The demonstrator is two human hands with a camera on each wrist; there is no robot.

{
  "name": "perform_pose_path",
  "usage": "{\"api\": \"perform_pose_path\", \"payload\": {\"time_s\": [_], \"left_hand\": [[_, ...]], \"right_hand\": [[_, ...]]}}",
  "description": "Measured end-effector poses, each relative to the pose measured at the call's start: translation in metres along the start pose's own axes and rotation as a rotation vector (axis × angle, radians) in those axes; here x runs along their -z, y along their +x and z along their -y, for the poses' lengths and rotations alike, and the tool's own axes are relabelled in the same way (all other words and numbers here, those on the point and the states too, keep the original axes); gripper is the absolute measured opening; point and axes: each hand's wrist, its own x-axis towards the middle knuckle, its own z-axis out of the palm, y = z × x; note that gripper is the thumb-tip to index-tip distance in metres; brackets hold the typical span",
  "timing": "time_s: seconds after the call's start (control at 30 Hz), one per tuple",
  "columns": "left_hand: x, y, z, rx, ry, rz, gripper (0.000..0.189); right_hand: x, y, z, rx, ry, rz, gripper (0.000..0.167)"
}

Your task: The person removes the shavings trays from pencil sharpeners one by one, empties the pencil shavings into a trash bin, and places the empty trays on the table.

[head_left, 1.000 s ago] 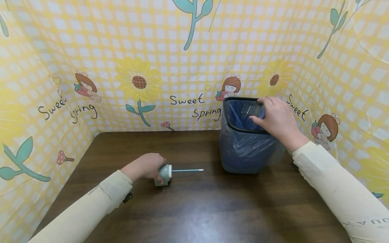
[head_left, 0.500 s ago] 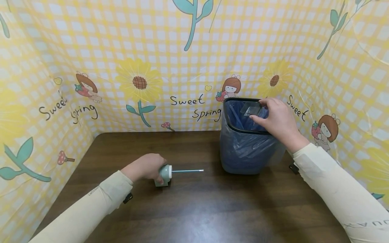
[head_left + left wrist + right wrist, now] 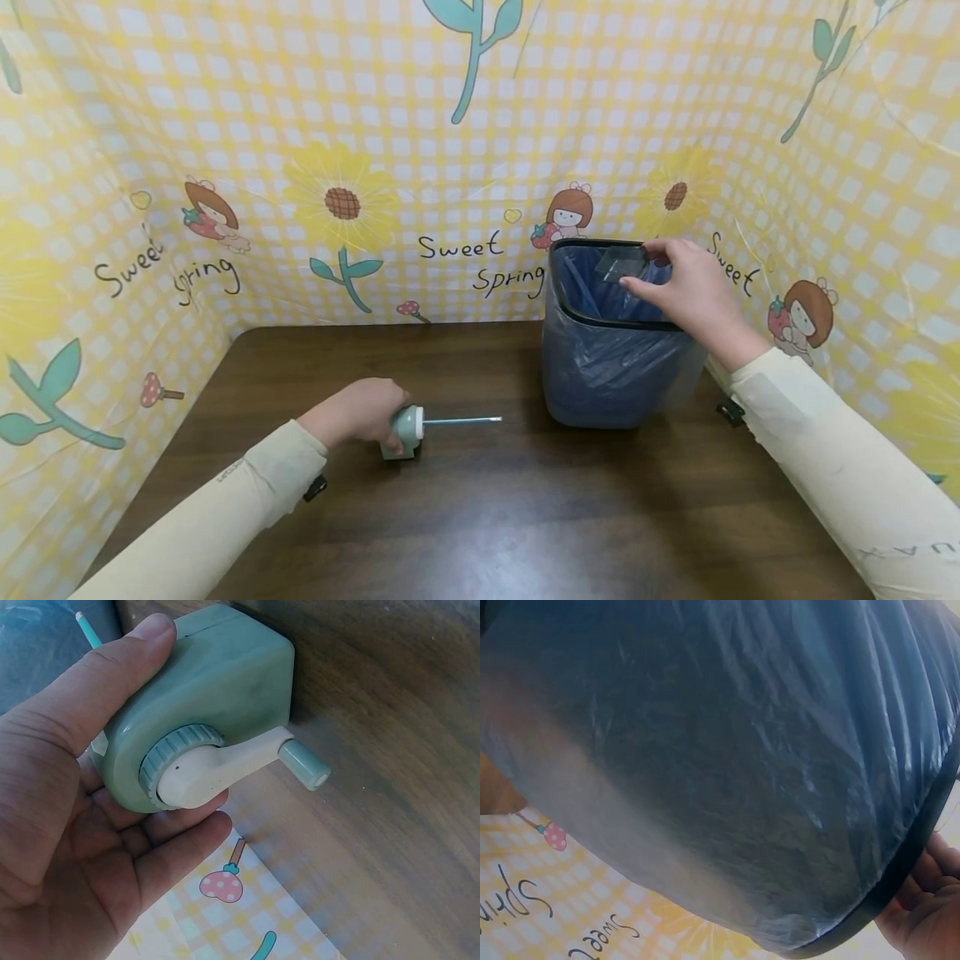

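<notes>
On the table my left hand [image 3: 362, 410] grips a pale green crank pencil sharpener [image 3: 408, 429]. A light blue pencil [image 3: 461, 421] sticks out of its white collar toward the right. In the left wrist view the thumb lies on the sharpener's body [image 3: 232, 667], and its white crank [image 3: 232, 761] with a green knob stands free. Over the mouth of a lined trash bin [image 3: 600, 375], my right hand [image 3: 693, 296] pinches a clear plastic shavings drawer [image 3: 621, 263] between thumb and fingers. Only part of the right hand [image 3: 926, 907] shows past the bin rim in the right wrist view.
The bin stands at the back right of the brown wooden table [image 3: 480, 517], its bluish bag folded over the black rim [image 3: 570, 310]. A yellow checked cloth [image 3: 465, 167] with printed flowers encloses the back and both sides.
My right hand has shifted slightly right and tilted the clear drawer, which sits a little higher in the bin's mouth. The left hand, sharpener and pencil have stayed put.
</notes>
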Motion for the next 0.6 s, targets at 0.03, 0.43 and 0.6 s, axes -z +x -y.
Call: {"api": "perform_pose_path", "payload": {"time_s": [0.03,0.43,0.6], "left_hand": [[0.0001,-0.0002,0.0002,-0.003,0.006,0.000,0.060],[0.0008,0.0006,0.0016,-0.010,0.017,0.000,0.063],[0.0001,0.0012,0.0015,-0.013,0.016,-0.001,0.062]], "right_hand": [[0.0009,0.0005,-0.0003,-0.009,0.012,0.006,0.064],[0.0026,0.0003,0.0027,-0.063,0.080,0.030,0.070],[0.0007,0.0014,0.0045,-0.073,0.116,0.024,0.070]]}}
